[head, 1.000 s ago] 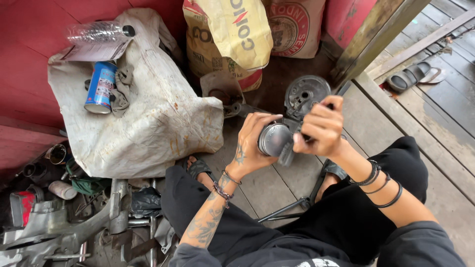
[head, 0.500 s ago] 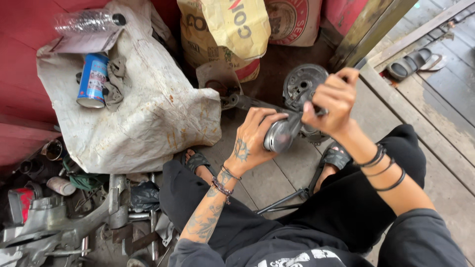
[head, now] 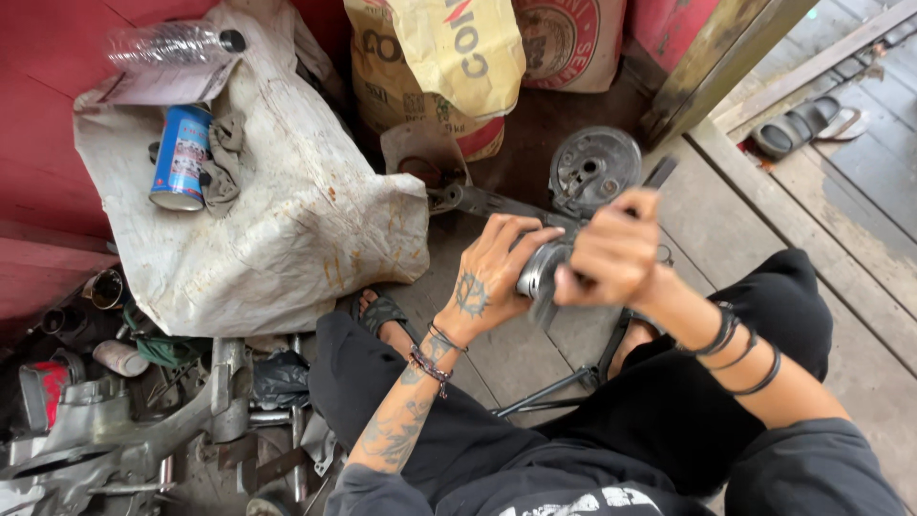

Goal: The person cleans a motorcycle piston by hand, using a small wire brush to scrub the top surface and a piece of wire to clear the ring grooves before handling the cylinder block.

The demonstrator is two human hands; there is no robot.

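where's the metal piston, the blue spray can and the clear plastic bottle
metal piston (head: 538, 270), head view, on its shiny side wall
blue spray can (head: 181, 158), head view, mid-body
clear plastic bottle (head: 162, 44), head view, middle of its clear body

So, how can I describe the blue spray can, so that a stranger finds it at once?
Look at the large crumpled whitish sack against the red wall, upper left. On its top lies the blue cylindrical metal spray can, on its side. A clear plastic bottle lies above it and a grey rag beside it; only the can is blue.
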